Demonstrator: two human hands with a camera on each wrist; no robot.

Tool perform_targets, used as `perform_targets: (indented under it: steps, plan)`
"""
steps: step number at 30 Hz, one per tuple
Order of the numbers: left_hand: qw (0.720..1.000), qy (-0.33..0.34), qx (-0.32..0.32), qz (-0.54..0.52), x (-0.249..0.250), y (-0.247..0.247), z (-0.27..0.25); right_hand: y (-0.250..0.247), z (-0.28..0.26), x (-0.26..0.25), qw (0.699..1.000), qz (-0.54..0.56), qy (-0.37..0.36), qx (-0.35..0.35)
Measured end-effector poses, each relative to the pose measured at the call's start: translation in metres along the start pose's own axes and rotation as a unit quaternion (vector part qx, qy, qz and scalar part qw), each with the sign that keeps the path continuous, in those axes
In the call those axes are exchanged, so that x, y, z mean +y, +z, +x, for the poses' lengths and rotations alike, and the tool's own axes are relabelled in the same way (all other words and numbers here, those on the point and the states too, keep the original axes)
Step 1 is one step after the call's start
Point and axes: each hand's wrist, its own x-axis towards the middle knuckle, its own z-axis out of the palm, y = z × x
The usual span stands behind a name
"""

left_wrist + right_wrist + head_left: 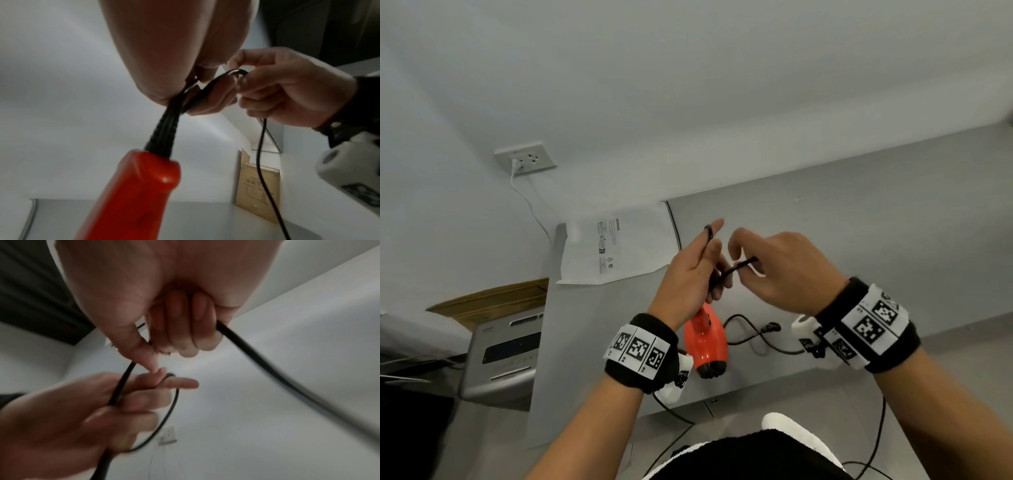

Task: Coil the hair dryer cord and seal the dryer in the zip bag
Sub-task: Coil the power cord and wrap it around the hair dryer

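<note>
We see a flat grey tabletop (859,240). A white printed plastic bag (619,243) and slack black power cord (769,328) lie on it.

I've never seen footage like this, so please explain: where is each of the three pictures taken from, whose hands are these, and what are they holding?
No machine here: a person works with bare hands, wearing a camera on the head and one on each wrist. The wide picture is the head view; the two close-ups look along each hand. The left hand grips loops of the black cord of an orange hair dryer, with one turn around a finger. The right hand pinches the same cord. On the grey table lie the cord's slack, its plug and a printed plastic bag.
</note>
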Motion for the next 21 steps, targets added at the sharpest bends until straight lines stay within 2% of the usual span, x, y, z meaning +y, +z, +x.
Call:
perform_targets:
  steps: [2,3,8,13,17,21]
  plan:
    - [0.999,0.006,-0.022,-0.022,0.001,-0.001,-0.001,-0.005,0.006,0.011,0.997,0.045,0.038,0.041]
    - [0.999,0.008,-0.030,-0.036,0.001,-0.001,-0.001,-0.006,0.009,0.015,0.995,0.072,0.052,0.040]
    - [0.996,-0.002,-0.041,-0.081,0.002,0.001,0.000,0.007,0.019,0.017,0.990,0.119,0.057,-0.050]
    - [0.996,-0.017,-0.028,-0.080,-0.003,-0.007,-0.002,0.011,0.025,0.023,0.993,0.091,0.054,-0.058]
    - [0.997,-0.037,-0.057,-0.039,-0.006,-0.010,-0.005,0.007,0.029,0.031,0.989,0.116,0.064,-0.072]
    - [0.988,-0.042,-0.083,-0.122,-0.009,-0.011,-0.007,0.018,0.025,0.034,0.971,0.193,0.130,-0.048]
